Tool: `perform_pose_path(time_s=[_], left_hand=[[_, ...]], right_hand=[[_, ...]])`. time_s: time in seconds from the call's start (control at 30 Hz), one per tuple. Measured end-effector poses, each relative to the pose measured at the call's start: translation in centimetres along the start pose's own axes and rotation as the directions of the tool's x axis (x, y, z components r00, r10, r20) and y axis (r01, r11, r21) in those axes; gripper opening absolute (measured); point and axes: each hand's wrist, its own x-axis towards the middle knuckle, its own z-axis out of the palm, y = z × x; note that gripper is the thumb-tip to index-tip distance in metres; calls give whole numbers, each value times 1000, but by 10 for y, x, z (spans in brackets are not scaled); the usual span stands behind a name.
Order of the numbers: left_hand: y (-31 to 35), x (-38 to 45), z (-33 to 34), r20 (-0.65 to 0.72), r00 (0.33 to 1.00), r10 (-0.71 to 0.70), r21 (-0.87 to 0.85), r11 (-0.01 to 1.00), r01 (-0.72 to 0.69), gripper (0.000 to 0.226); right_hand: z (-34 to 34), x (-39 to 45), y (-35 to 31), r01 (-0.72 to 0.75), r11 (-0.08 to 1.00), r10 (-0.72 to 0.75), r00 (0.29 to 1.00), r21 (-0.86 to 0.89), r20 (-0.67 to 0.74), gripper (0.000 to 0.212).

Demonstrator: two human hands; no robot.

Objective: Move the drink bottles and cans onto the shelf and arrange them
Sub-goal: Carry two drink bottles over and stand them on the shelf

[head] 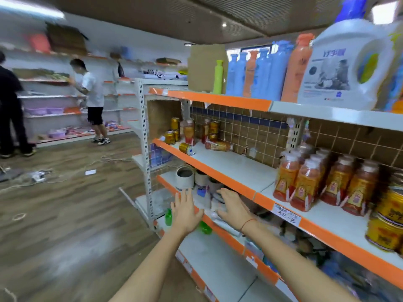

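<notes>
My left hand (185,209) and my right hand (233,204) are both stretched forward with straight fingers and hold nothing, in front of the orange-edged middle shelf (229,164). At that shelf's far end stand several gold cans (172,132) and red drink bottles (189,130). One gold can (187,148) and one bottle (218,146) lie on their sides there. At the shelf's near right end stand rows of orange-red drink bottles (307,182) and stacked gold cans (386,223).
The top shelf carries blue and orange bottles (261,73) and a white detergent jug (346,66). Lower shelves hold pots (185,176), green bottles (168,216) and packets. Two people (92,99) stand at far shelves on the left. Cables and scraps lie on the wooden floor (65,203).
</notes>
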Motion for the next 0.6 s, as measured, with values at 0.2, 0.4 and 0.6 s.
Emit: perform_pose_path(time_s=[0.2, 0.4, 0.6], left_hand=[[-78, 24, -30, 0, 998, -69, -25, 997, 69, 81], [-122, 59, -47, -23, 993, -115, -16, 993, 115, 83], [-143, 111, -50, -30, 993, -116, -39, 993, 115, 82]], right_hand=[[37, 51, -42, 27, 1000, -27, 1000, 3, -10, 48], [54, 105, -61, 63, 998, -62, 998, -20, 10, 54], [73, 167, -59, 71, 997, -71, 997, -16, 32, 58]])
